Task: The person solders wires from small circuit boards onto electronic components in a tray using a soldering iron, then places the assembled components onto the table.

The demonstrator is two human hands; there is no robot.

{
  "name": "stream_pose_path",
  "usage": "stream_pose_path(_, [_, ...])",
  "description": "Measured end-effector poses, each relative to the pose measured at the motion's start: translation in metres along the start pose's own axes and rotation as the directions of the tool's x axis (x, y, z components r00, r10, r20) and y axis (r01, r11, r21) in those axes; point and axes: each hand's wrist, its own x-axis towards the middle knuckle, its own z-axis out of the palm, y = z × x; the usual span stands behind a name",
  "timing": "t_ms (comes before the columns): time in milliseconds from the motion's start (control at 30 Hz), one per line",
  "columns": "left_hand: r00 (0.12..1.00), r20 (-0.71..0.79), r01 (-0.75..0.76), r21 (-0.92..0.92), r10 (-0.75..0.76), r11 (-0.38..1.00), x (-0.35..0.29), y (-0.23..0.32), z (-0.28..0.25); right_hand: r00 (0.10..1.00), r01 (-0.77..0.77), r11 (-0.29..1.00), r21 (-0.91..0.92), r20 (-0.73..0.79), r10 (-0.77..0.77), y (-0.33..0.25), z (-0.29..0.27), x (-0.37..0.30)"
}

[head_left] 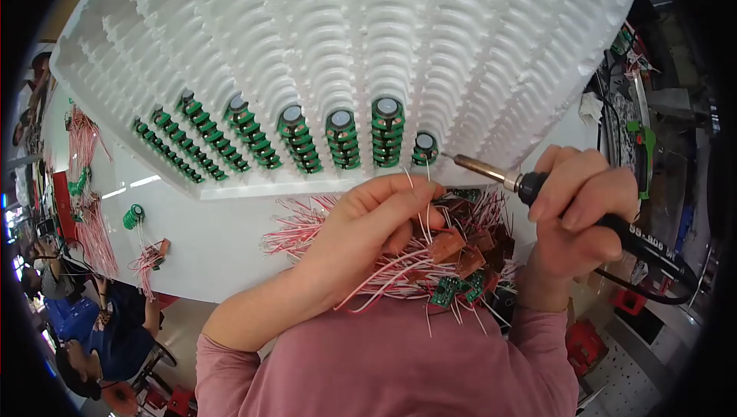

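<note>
My right hand (585,202) grips a soldering iron (491,172) by its black handle, with the tip pointing left. That tip is just right of a short column of round green circuit boards (424,148) in the white foam tray (399,26). My left hand (365,225) pinches thin white wires (427,221) at the tray's near edge, below the iron's tip. Whether the tip touches anything cannot be made out. Beneath my hands lies a heap of red and white wires (391,271) with brown pieces (447,246) and small green boards (445,292).
Several longer columns of green boards (388,137) fill tray slots to the left. A small green coil-like stack (133,217) and hanging wire bundles (96,225) are at the left. A black cord (652,294) trails from the iron. Another person (115,332) sits at lower left.
</note>
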Motion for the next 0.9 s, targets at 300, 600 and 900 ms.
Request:
stream_pose_path(300, [0.982, -0.057, -0.156, 0.278, 0.178, 0.948, 0.005, -0.004, 0.03, 0.998, 0.046, 0.989, 0.142, -0.043, -0.04, 0.002, -0.027, -0.001])
stream_pose_path(600, [0.921, 0.068, -0.375, 0.414, 0.383, 0.83, 0.007, -0.024, 0.04, 0.982, -0.074, 0.995, -0.074, -0.179, 0.059, -0.024, -0.036, -0.006])
stream_pose_path(900, [0.899, 0.034, -0.407, 0.432, 0.436, 0.805, 0.003, -0.034, 0.041, 0.997, -0.043, 0.993, -0.111, -0.075, 0.035, -0.025, -0.052, -0.011])
